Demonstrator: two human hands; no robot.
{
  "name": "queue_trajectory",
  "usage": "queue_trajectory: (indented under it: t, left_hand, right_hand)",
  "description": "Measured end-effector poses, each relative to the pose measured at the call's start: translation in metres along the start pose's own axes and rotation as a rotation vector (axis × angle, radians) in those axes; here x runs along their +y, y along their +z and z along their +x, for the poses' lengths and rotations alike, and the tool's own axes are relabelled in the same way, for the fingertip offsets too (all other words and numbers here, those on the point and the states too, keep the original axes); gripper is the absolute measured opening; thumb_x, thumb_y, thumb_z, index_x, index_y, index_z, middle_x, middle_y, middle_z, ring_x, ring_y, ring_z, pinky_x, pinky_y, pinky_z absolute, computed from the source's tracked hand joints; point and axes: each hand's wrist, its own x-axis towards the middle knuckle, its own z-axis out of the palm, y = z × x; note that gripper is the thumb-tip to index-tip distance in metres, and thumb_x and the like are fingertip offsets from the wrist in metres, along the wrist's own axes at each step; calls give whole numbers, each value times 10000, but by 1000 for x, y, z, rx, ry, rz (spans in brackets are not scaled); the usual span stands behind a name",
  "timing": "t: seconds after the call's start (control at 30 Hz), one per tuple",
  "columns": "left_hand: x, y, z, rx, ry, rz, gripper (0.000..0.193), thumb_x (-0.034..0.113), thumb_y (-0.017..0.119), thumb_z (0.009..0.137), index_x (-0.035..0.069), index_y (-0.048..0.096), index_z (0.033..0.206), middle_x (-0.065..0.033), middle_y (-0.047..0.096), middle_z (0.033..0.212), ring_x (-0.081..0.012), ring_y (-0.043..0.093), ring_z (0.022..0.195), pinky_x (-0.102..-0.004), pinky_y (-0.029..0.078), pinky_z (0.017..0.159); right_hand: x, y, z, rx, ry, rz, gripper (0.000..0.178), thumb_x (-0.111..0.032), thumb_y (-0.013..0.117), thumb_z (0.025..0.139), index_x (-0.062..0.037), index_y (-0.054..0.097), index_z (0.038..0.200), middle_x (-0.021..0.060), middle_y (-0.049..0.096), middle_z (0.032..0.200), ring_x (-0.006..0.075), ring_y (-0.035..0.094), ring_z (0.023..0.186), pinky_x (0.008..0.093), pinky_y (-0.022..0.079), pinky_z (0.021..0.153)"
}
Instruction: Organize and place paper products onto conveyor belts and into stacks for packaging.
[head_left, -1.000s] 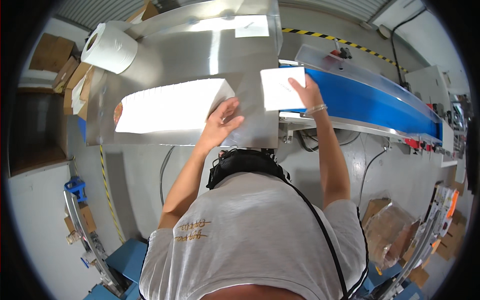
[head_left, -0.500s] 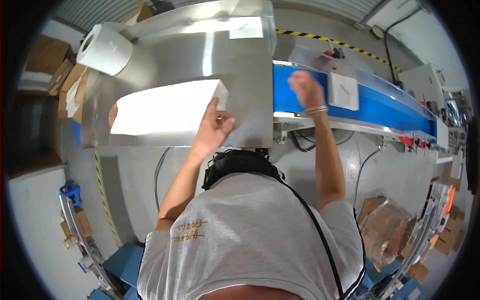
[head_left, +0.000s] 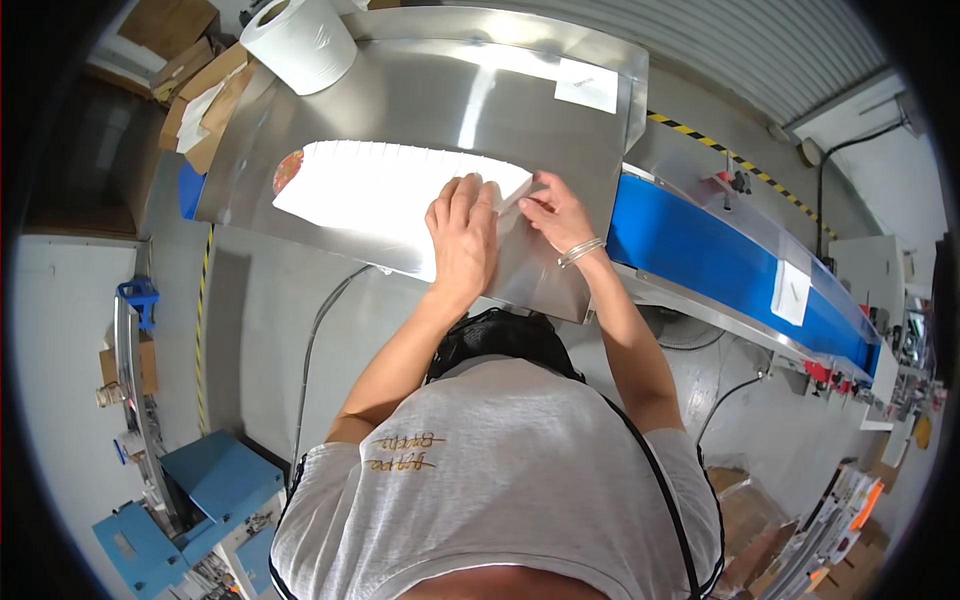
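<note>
A long row of thin white packets lies on a steel table, its packets pressed side by side. The left end of the row shows a red-orange patterned face. My left hand rests on top of the row near its right end, fingers stretched out together. At that right end, my right hand has its thumb and fingers closed at the edge of the endmost packet. Farther right, a single flat white packet lies on the blue conveyor belt.
A large white paper roll stands at the table's far left corner, with open cardboard boxes beside it. A white sheet lies at the table's far right. Clear guards run along the conveyor's far side. A black cable hangs below the table.
My right hand has come left from over the belt to the row's right end. My left hand has shifted onto the row. The packet on the belt has travelled right, away from the table.
</note>
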Motion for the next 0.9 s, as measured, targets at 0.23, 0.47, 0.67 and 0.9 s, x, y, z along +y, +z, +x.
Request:
queue_trajectory:
  t: [0.23, 0.47, 0.67, 0.9]
  left_hand:
    - [-3, -1, -2, 11, 20, -32, 363, -37, 567, 737, 12, 607, 1094, -156, 493, 1240, -339, 446, 1153, -456, 331, 947]
    - [-5, -8, -3, -42, 76, -55, 325, 17, 587, 747, 28, 624, 1070, -154, 469, 1279, -379, 377, 1230, -488, 282, 987]
    - [-3, -13, 5, 28, -88, -48, 324, 73, 634, 771, 25, 608, 1091, -198, 427, 1303, -408, 318, 1267, -526, 217, 1025]
    - [-15, -9, 2, 26, -111, -87, 332, -33, 617, 744, 37, 623, 1069, -152, 485, 1236, -371, 381, 1227, -493, 262, 1018]
  right_hand:
    - [-3, -16, 11, -18, -176, 24, 437, -47, 686, 782, -96, 536, 1190, 26, 582, 903, 102, 585, 745, 242, 491, 712]
    - [-19, -27, 7, -277, -126, 99, 397, 14, 660, 795, -51, 525, 1162, 2, 532, 948, 82, 547, 860, 214, 456, 796]
    - [-23, -38, -13, -265, -126, -132, 333, -154, 678, 825, -32, 551, 1108, 39, 566, 1122, 98, 525, 987, 273, 436, 860]
    - [30, -150, -38, 497, 217, -408, 466, -366, 615, 855, 2, 563, 1136, 168, 620, 1058, 235, 576, 948, 337, 448, 853]
